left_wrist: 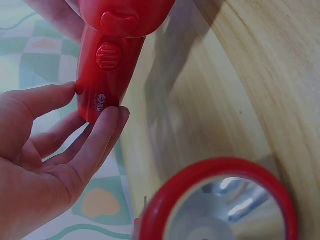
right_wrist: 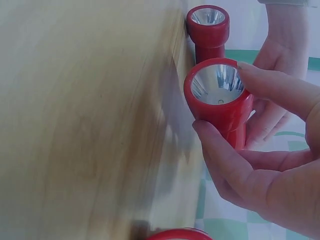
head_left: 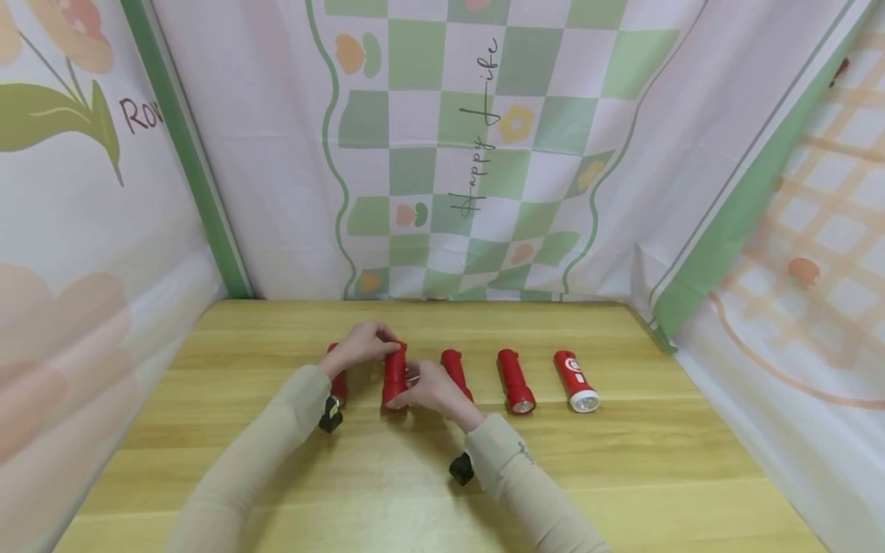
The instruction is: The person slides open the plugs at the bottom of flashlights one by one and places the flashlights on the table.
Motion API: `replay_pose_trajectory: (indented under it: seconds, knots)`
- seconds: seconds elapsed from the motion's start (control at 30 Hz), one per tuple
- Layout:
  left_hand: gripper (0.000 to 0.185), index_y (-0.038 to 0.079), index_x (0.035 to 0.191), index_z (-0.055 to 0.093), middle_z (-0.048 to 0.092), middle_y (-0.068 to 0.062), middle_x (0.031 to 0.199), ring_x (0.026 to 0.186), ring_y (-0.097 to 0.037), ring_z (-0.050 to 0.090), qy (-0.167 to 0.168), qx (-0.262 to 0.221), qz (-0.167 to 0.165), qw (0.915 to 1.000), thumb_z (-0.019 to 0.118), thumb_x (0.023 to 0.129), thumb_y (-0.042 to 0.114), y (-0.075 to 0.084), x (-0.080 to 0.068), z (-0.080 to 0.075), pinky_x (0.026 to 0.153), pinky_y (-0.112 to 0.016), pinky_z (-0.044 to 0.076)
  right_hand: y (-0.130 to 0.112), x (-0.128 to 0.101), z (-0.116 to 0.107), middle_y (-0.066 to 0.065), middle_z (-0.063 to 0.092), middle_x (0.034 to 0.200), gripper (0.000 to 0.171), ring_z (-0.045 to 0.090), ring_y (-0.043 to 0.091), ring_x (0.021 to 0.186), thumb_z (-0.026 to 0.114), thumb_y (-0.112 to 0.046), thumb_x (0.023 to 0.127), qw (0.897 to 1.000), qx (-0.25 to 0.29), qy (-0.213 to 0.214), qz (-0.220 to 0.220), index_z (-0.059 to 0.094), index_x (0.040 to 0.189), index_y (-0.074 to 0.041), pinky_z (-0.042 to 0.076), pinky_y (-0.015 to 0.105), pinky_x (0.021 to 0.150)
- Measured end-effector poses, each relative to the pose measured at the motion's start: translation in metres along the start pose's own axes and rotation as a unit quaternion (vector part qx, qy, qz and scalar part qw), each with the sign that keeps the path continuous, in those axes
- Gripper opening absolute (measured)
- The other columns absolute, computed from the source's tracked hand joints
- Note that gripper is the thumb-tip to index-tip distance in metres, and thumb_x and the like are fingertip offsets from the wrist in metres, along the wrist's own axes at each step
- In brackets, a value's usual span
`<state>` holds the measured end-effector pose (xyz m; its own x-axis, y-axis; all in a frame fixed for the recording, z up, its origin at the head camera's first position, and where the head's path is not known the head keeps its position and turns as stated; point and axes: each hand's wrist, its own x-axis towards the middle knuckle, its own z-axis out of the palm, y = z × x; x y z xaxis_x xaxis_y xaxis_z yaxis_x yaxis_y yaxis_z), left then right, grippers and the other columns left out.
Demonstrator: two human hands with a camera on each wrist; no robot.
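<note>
My left hand [head_left: 359, 347] pinches torch [head_left: 395, 375] tail, right hand [head_left: 430, 389] grips lens end; long axis runs away from me, between both hands, above table [head_left: 622, 461]

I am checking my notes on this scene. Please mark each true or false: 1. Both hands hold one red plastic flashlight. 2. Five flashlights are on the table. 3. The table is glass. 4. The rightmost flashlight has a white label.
1. True: the left hand and right hand both grip the red plastic flashlight.
2. True, counting the held one, which seems lifted.
3. False: the wooden table is light wood.
4. True: the rightmost flashlight shows a white label.
</note>
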<state>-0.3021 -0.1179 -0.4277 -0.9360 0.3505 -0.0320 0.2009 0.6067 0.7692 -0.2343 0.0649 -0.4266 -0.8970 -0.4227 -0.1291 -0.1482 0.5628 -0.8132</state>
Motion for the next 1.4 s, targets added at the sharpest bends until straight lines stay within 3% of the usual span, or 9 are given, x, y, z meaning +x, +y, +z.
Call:
replay_pose_trajectory:
  seconds: [0.27,0.63,0.93,1.4]
  knots:
    - [0.02,0.005,0.103,0.07,0.073,-0.012,0.104,0.089,-0.017,0.067,0.013,-0.015,-0.017,0.9997,0.068,0.093,0.022,0.007,-0.002,0.0,0.076,-0.025,0.056,-0.002,-0.003,-0.006,0.011,0.073,0.111,0.05,0.068,0.026,0.101,0.083,-0.02,0.078,1.0,-0.017,0.006,-0.003,0.064,0.122,-0.004,0.056,0.042,0.092]
    - [0.019,0.005,0.103,0.069,0.07,-0.013,0.105,0.091,-0.019,0.067,0.023,-0.027,0.003,0.9994,0.07,0.092,0.021,0.012,-0.003,-0.002,0.081,-0.028,0.057,-0.004,-0.008,-0.011,0.015,0.071,0.117,0.06,0.068,0.03,0.106,0.084,-0.019,0.078,0.999,-0.036,0.011,-0.03,0.06,0.13,-0.002,0.058,0.041,0.09]
    - [0.022,0.002,0.107,0.067,0.069,-0.016,0.108,0.091,-0.021,0.069,0.021,-0.058,0.005,0.9981,0.068,0.093,0.018,0.019,-0.006,-0.005,0.08,-0.033,0.061,-0.006,-0.011,-0.015,0.015,0.07,0.116,0.054,0.068,0.032,0.105,0.084,-0.016,0.078,0.996,-0.054,0.02,-0.062,0.061,0.125,-0.002,0.058,0.042,0.089]
    - [0.026,0.001,0.111,0.062,0.069,-0.018,0.112,0.101,-0.027,0.067,0.04,-0.061,0.011,0.9973,0.068,0.093,0.02,0.023,-0.007,-0.007,0.08,-0.031,0.061,-0.008,-0.013,-0.017,0.019,0.069,0.113,0.052,0.07,0.035,0.098,0.085,-0.008,0.074,0.987,-0.09,0.042,-0.127,0.06,0.12,0.001,0.058,0.051,0.088]
